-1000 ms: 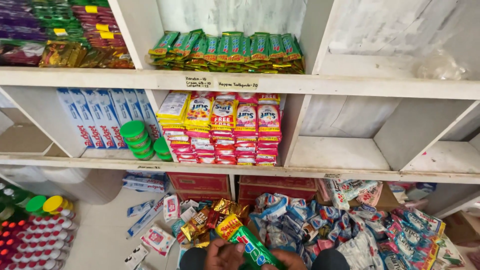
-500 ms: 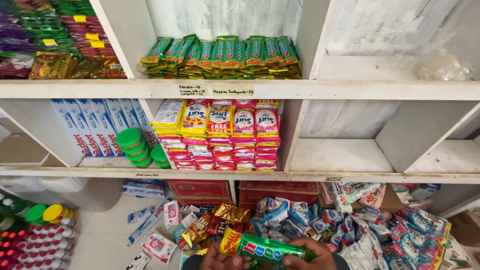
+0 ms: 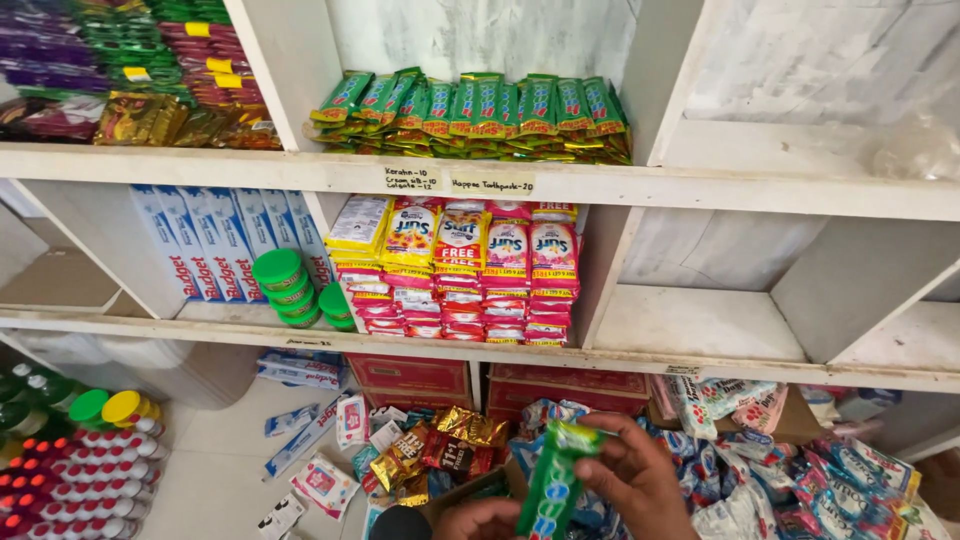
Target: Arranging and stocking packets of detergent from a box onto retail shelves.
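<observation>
Green sachet strip [image 3: 552, 485], now upright, pinched by right hand [image 3: 640, 480]; left hand [image 3: 480, 520] beneath, grip unclear.

Shelving: white-painted wooden shelves [image 3: 600, 185] fill the view from 9 to 3 o'clock, split by slanted upright dividers [image 3: 285, 70].
Back wall: streaked whitewashed panel [image 3: 480, 40] behind the upper shelf at 12 o'clock.
Empty bays: 2 bare compartments [image 3: 700, 320] at 3 o'clock.
Floor: pale tiles [image 3: 215, 480] at 7 o'clock.
Light: even and bright, with soft shadows under each shelf board.
</observation>
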